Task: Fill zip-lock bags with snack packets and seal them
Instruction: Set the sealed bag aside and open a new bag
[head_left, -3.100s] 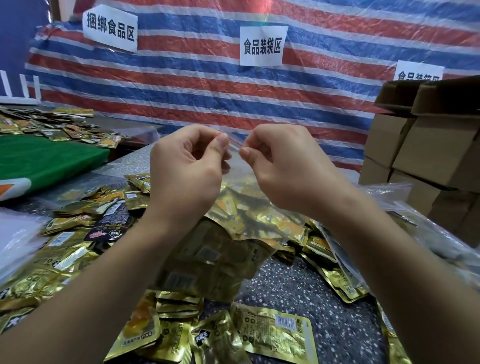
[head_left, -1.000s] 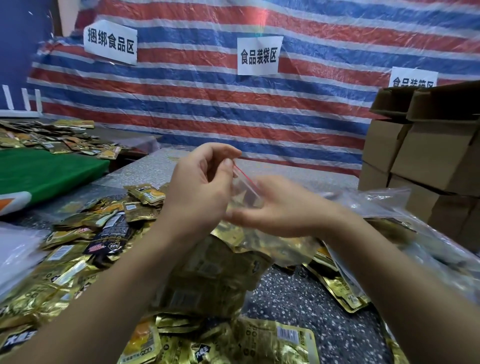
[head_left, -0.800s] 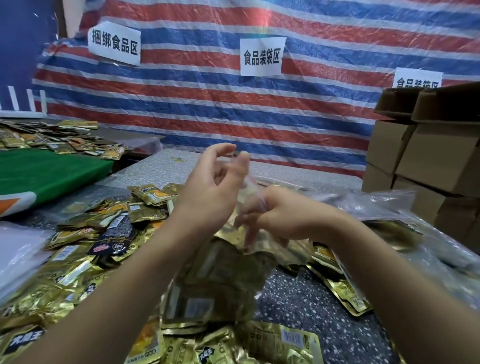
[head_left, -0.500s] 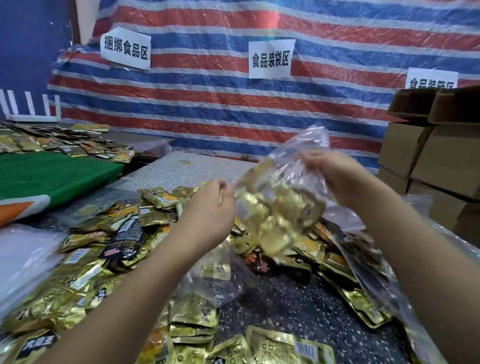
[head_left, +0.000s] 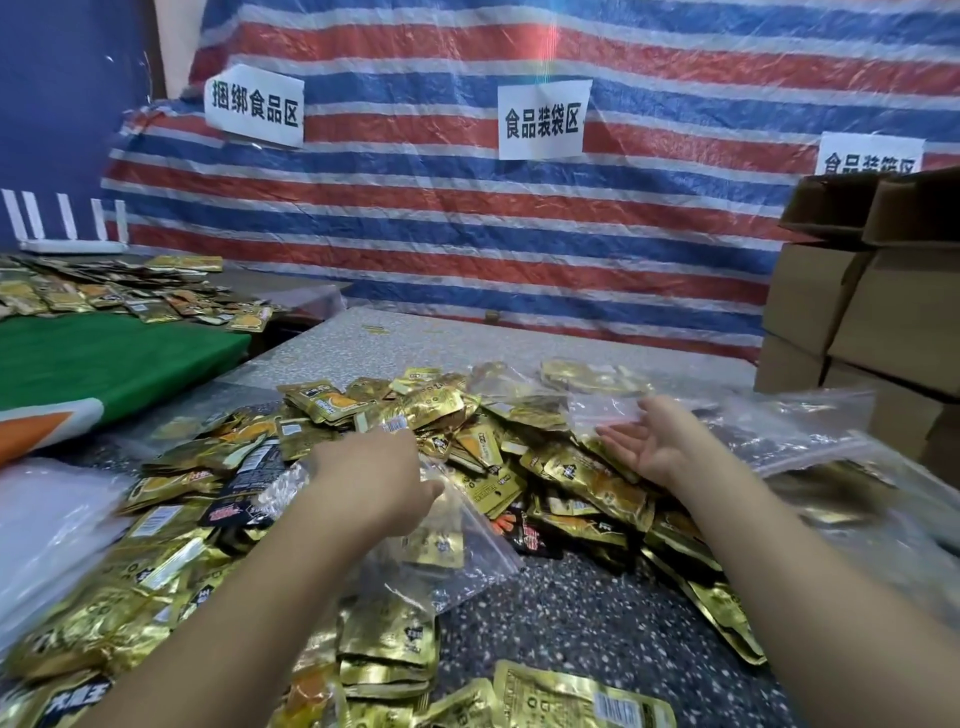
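Head view: left hand (head_left: 376, 475) palm-down, fingers closing on, probably gripping, a clear zip-lock bag (head_left: 457, 551) lying just beneath and toward the body. Right hand (head_left: 652, 441) open, palm up, empty. Snack packets (head_left: 467, 421) piled between and beyond both hands, nearer the left.

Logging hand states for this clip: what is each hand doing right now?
Left hand: closed on a clear zip-lock bag.
Right hand: open, palm up, holding nothing.

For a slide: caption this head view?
Left hand on clear zip-lock bag, right hand open over gold foil snack packets.
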